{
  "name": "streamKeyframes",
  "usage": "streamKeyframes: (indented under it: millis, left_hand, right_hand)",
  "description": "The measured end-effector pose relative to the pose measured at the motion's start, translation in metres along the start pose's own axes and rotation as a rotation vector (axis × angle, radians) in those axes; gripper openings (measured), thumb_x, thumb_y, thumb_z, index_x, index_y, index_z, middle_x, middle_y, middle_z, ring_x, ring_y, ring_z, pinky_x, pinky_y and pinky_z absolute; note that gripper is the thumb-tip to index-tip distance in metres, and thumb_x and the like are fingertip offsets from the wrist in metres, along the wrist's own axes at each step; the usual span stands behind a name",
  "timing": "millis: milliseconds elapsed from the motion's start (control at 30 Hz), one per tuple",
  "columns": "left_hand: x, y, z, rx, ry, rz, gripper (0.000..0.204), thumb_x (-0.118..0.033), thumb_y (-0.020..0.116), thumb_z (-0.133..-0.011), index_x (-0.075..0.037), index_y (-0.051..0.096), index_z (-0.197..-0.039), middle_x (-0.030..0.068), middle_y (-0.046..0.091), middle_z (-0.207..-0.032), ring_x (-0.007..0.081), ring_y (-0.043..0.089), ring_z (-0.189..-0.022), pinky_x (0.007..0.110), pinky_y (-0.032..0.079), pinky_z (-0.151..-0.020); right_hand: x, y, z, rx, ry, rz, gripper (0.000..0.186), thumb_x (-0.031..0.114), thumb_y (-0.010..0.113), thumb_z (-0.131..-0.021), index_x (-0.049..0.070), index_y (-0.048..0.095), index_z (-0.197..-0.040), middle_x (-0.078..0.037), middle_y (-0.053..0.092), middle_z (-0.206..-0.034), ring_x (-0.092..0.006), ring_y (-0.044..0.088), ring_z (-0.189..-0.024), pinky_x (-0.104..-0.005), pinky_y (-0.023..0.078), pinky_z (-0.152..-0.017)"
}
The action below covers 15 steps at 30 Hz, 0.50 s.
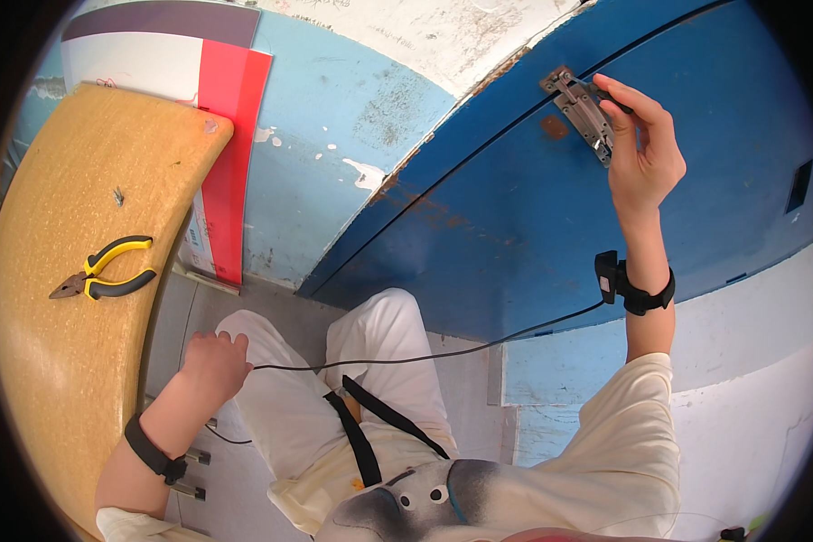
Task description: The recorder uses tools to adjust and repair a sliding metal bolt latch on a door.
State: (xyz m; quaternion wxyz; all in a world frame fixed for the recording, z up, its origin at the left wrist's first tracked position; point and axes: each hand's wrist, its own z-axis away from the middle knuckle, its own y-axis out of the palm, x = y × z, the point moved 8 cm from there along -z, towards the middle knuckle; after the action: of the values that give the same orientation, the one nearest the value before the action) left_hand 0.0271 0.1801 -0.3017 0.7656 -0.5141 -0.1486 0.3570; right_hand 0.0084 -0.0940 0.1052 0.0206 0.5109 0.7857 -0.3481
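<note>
On the blue door (515,208), a metal bolt latch (585,113) is fixed across the dark seam at the upper right. My right hand (646,149) is raised to it, thumb and forefinger closed on a small black piece (614,99) at the latch; whether this is the bolt's knob or a separate thing cannot be made out. My left hand (215,366) rests low near my knee with its fingers curled. A thin black cable (406,361) runs from my right wrist strap (637,289) to this hand, and the palm is hidden.
On the left stands a wooden table (72,361) with yellow-and-black pliers (108,271) and a few small metal pieces (118,196), perhaps screws. A red-and-white board (230,154) leans against the peeling light-blue wall (334,117) behind it. My legs in white trousers (384,343) are in front of the door.
</note>
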Motion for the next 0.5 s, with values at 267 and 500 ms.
streamKeyframes:
  millis: [267, 500]
  left_hand:
    - [-0.001, -0.001, 0.000, -0.008, 0.002, -0.004, 0.033, -0.035, 0.061, -0.086, -0.007, 0.057, -0.102, 0.0106, 0.063, -0.094, 0.0260, 0.062, -0.092, 0.040, 0.045, -0.081]
    - [0.000, 0.000, 0.000, -0.008, 0.001, -0.003, 0.033, -0.035, 0.061, -0.085, -0.008, 0.057, -0.103, 0.0103, 0.063, -0.095, 0.0260, 0.062, -0.092, 0.039, 0.045, -0.082]
  right_hand:
    - [-0.002, 0.000, 0.008, -0.069, 0.095, 0.003, 0.010, 0.000, 0.064, -0.086, -0.001, 0.062, -0.096, -0.007, 0.070, -0.094, -0.0119, 0.067, -0.079, -0.0215, 0.053, -0.069]
    - [-0.004, 0.001, 0.016, -0.283, 0.278, -0.077, 0.009, -0.002, 0.058, -0.090, -0.004, 0.058, -0.098, -0.012, 0.069, -0.093, -0.0132, 0.066, -0.081, -0.0222, 0.053, -0.074]
